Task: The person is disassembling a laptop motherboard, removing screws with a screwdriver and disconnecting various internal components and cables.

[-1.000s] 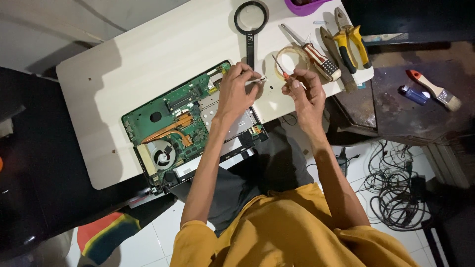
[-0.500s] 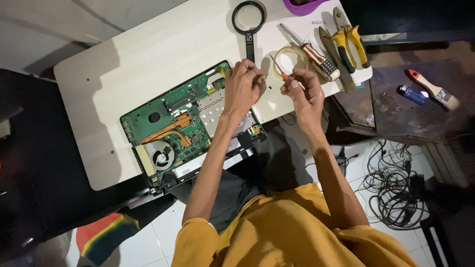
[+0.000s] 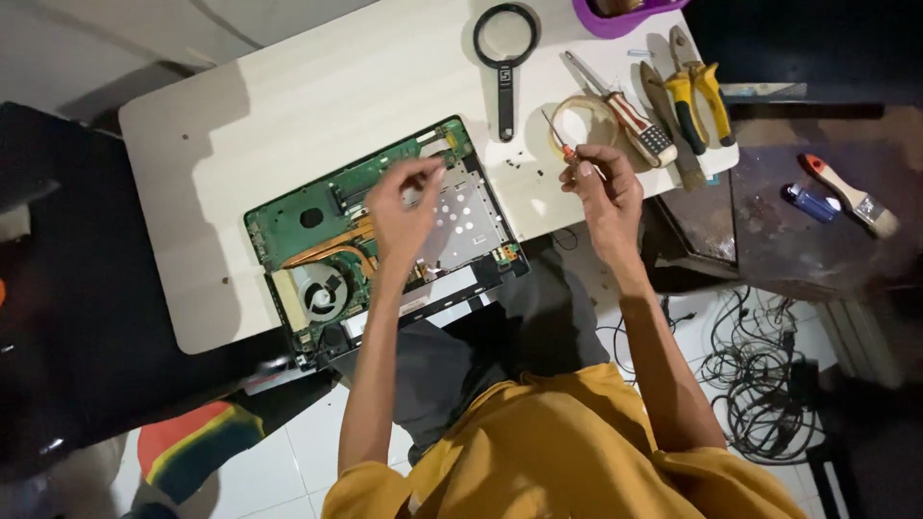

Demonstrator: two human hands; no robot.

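The surface (image 3: pixel 288 115) is a pale board with round corners. An opened laptop (image 3: pixel 385 240) lies on it at about 7 o'clock, with its green board, copper pipes and round fan showing. Its front edge hangs a little over the near side. At 12 o'clock lies a black magnifying glass (image 3: pixel 505 48), handle pointing down. A few tiny dark screws (image 3: pixel 524 159) sit just below the handle. At 2 o'clock lies a ring of clear tape (image 3: pixel 580 125). Right beside it lies a screwdriver with a red and white handle (image 3: pixel 630 113), then pliers with yellow handles (image 3: pixel 694 86). A purple dish (image 3: pixel 635 14) sits at the far edge.

The floor (image 3: pixel 298 432) below has white tiles. A heap of dark cables (image 3: pixel 760 375) lies on it at 4 o'clock.
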